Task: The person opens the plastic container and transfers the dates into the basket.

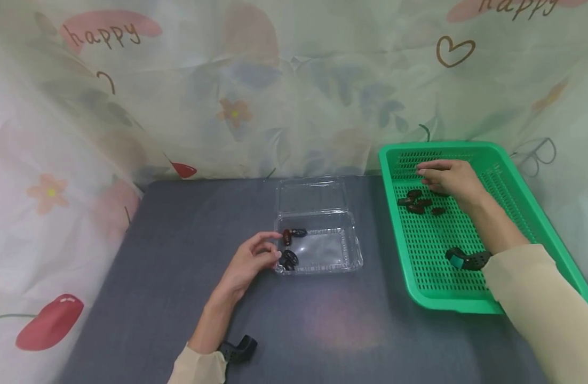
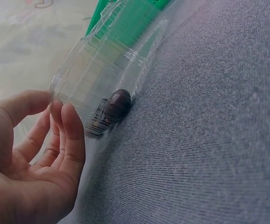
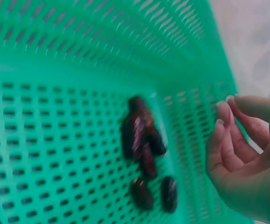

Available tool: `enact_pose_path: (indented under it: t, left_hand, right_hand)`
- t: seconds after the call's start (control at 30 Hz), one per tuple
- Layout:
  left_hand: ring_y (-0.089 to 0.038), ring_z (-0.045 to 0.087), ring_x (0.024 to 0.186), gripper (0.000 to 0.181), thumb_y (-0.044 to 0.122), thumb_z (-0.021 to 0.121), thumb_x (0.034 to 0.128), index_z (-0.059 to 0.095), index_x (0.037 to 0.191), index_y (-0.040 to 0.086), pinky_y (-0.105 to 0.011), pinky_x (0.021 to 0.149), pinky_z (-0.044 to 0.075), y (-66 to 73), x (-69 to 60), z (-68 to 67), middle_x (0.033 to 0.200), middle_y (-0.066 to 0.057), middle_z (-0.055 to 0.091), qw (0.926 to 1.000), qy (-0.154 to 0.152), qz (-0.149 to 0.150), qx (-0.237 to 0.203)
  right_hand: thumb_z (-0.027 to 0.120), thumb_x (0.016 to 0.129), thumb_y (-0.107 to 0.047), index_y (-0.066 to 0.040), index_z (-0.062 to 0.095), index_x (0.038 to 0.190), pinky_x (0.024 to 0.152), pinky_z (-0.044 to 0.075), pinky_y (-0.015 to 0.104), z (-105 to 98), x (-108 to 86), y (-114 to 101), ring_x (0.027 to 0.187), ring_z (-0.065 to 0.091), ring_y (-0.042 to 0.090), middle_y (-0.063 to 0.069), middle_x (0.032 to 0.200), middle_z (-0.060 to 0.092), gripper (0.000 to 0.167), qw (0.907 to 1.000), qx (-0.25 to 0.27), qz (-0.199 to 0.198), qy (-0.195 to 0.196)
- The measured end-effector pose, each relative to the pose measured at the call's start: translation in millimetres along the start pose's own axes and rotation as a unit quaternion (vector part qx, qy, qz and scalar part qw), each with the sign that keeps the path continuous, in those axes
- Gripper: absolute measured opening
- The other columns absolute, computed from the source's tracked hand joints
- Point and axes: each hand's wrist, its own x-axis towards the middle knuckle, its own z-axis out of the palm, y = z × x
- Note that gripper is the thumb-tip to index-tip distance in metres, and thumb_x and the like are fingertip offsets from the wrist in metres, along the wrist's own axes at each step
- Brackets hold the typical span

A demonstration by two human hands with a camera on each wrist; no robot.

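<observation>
Steadying first: the left hand (image 1: 248,261) pinches the left rim of the clear container (image 1: 320,252); apply light pressure. Right of the container, over the green basket (image 1: 452,305), the right hand (image 1: 459,184) bends loosely, nothing visible between its fingers; pick dates (image 1: 415,209) 1 at a time. Dates: oval, glossy, dark brown to reddish; at least 3 in the container's left end, others on the basket side nearest the container.

container (image 1: 325,250): clear glossy plastic | basket (image 1: 398,234): smooth plastic | dates (image 3: 137,135): glossy | tabletop (image 2: 209,116): matt ribbed cloth
</observation>
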Motion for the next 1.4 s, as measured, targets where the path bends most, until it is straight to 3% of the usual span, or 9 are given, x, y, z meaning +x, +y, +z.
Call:
enact_pose_path:
  t: [0.33, 0.57, 0.73, 1.07, 1.4]
  left_hand:
    - [-0.022, 0.063, 0.08, 0.043, 0.005, 0.071, 0.0885, 0.06, 0.129, 0.013, -0.036, 0.078, 0.053, 2.1, -2.0, -0.6, 0.093, -0.009, 0.062, 1.0, 0.003, -0.003, -0.003]
    - [-0.024, 0.063, 0.08, 0.042, 0.006, 0.071, 0.0889, 0.06, 0.129, 0.014, -0.037, 0.078, 0.054, 2.6, -1.8, -5.3, 0.093, -0.01, 0.062, 1.0, 0.005, 0.002, 0.002]
    - [-0.023, 0.063, 0.08, 0.042, 0.007, 0.072, 0.0893, 0.06, 0.13, 0.013, -0.036, 0.078, 0.053, 0.2, 0.1, -3.6, 0.093, -0.01, 0.062, 1.0, -0.003, 0.004, 0.002]
    - [-0.024, 0.063, 0.08, 0.041, 0.007, 0.071, 0.0894, 0.061, 0.129, 0.014, -0.038, 0.078, 0.053, -2.5, -1.3, -1.3, 0.092, -0.01, 0.062, 1.0, -0.005, 0.0, 0.007]
    - [-0.023, 0.064, 0.078, 0.042, 0.004, 0.07, 0.0885, 0.061, 0.128, 0.013, -0.038, 0.077, 0.054, 3.0, -1.1, 0.7, 0.091, -0.01, 0.062, 0.9999, -0.003, 0.01, 0.002]
  right_hand:
    - [0.057, 0.101, -0.033, 0.0, 0.051, 0.141, 0.086, 0.052, 0.022, 20.1, -27.5, -42.0, 0.101, 0.067, 0.005, -0.012, 0.113, 0.07, 0.052, 0.9958, 0.068, -0.026, -0.056]
    - [0.059, 0.099, -0.037, -0.003, 0.056, 0.138, 0.086, 0.053, 0.026, 38.3, -44.8, -68.9, 0.105, 0.067, 0.013, -0.004, 0.117, 0.071, 0.052, 0.9945, 0.068, -0.047, -0.064]
    - [0.059, 0.1, -0.034, -0.002, 0.058, 0.134, 0.085, 0.054, 0.03, 50.3, -58.1, -75.6, 0.106, 0.067, 0.024, 0.001, 0.118, 0.07, 0.046, 0.9912, 0.092, -0.062, -0.072]
    - [0.063, 0.099, -0.027, -0.003, 0.06, 0.131, 0.087, 0.054, 0.032, 92.6, -78.8, -84.2, 0.1, 0.07, 0.021, 0.008, 0.119, 0.069, 0.041, 0.986, 0.093, -0.068, -0.121]
    - [0.067, 0.096, -0.021, -0.008, 0.064, 0.127, 0.093, 0.051, 0.04, 129.8, -93.5, -95.6, 0.106, 0.068, 0.025, 0.01, 0.121, 0.069, 0.033, 0.9829, 0.104, -0.069, -0.135]
